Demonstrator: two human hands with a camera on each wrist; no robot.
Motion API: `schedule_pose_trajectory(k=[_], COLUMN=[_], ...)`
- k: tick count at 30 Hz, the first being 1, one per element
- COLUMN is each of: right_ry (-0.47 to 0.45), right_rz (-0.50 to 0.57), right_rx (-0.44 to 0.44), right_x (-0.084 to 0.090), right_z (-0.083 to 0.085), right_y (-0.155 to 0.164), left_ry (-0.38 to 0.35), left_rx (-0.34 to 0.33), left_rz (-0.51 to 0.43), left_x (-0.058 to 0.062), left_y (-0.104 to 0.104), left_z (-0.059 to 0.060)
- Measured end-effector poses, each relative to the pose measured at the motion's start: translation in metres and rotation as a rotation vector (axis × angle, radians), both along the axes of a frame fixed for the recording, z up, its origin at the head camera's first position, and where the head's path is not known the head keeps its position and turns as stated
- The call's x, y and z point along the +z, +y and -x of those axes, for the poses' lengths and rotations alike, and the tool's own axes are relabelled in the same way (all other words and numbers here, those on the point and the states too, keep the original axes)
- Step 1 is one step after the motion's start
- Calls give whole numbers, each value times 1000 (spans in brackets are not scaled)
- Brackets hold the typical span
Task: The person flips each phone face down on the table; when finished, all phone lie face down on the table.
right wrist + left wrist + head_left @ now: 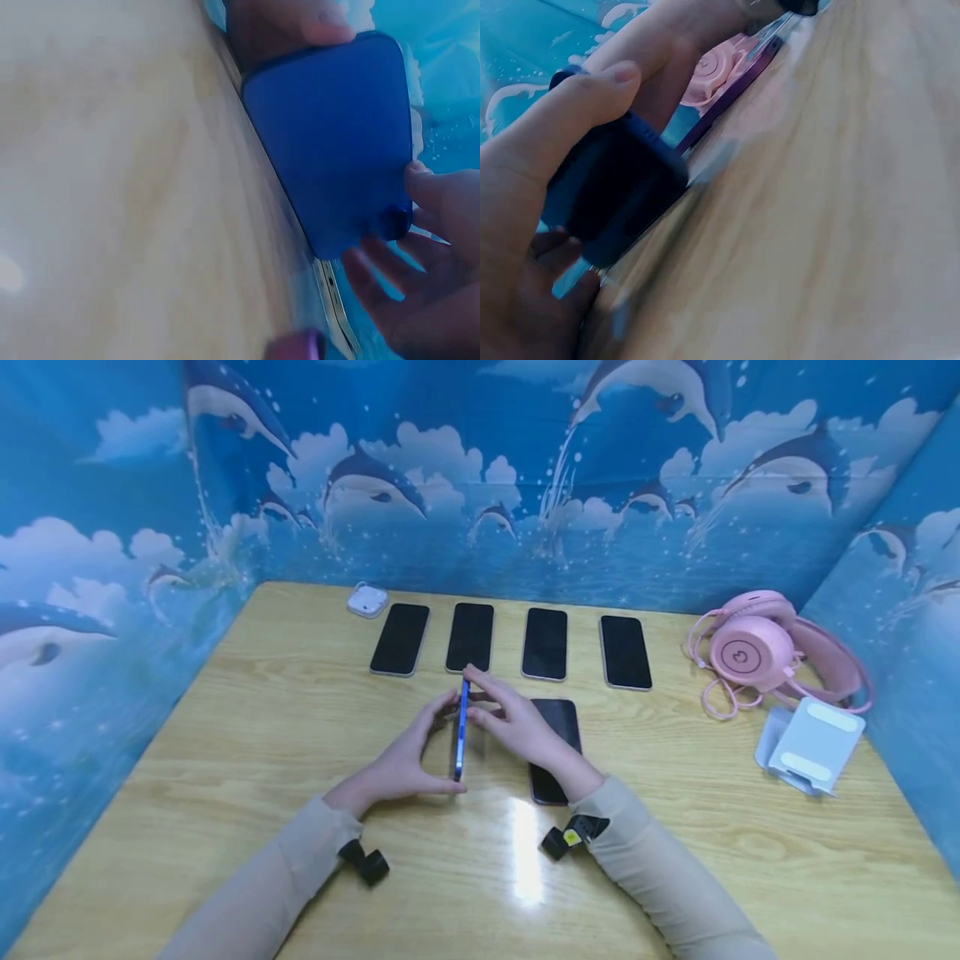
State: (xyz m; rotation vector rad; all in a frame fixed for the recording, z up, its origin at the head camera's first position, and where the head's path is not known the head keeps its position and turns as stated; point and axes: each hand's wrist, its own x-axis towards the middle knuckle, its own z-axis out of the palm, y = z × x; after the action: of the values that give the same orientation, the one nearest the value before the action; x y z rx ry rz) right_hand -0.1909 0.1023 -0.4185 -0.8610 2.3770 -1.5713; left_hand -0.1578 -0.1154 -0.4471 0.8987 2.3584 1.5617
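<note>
A blue phone [460, 732] stands on its long edge on the wooden table [300, 710], held between both hands. My left hand [438, 740] pinches it from the left, thumb low and fingers at the top. From the right, my right hand [482, 697] grips it with the forefinger over its top edge. The left wrist view shows the thumb [577, 112] lying on the blue phone [615, 187]. In the right wrist view the blue back [330, 135] faces the camera, with my right hand's fingers [420, 255] at its lower corner. A black phone [558, 727] lies flat under my right wrist.
Several black phones [545, 642] lie in a row at the back of the table. A white earbud case [367, 600] sits at the row's left end. Pink headphones [761, 647] and a white phone stand [810, 747] are at the right. Blue dolphin-print walls enclose the table.
</note>
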Motion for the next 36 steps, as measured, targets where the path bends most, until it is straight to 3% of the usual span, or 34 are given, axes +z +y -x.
schedule_pose_trajectory(k=[4, 8, 12, 16, 22, 36], right_ry=[-17, 12, 66, 106, 109, 141], right_rz=[-49, -76, -114, -169, -276, -433], right_rx=[54, 65, 61, 76, 57, 24], right_x=[-4, -8, -14, -19, -19, -8], right_z=[-3, -5, -5, -4, -6, -5], right_y=[-7, -10, -11, -11, -9, 0], left_ry=[-21, -31, 8, 94, 114, 183], left_rx=[-43, -39, -17, 3, 37, -10], left_rz=[-62, -20, 25, 56, 169, 330], left_x=[13, 30, 35, 22, 1, -3], left_y=[-5, -6, -8, -16, -29, -26], left_z=[-2, -8, -9, -2, 9, 13])
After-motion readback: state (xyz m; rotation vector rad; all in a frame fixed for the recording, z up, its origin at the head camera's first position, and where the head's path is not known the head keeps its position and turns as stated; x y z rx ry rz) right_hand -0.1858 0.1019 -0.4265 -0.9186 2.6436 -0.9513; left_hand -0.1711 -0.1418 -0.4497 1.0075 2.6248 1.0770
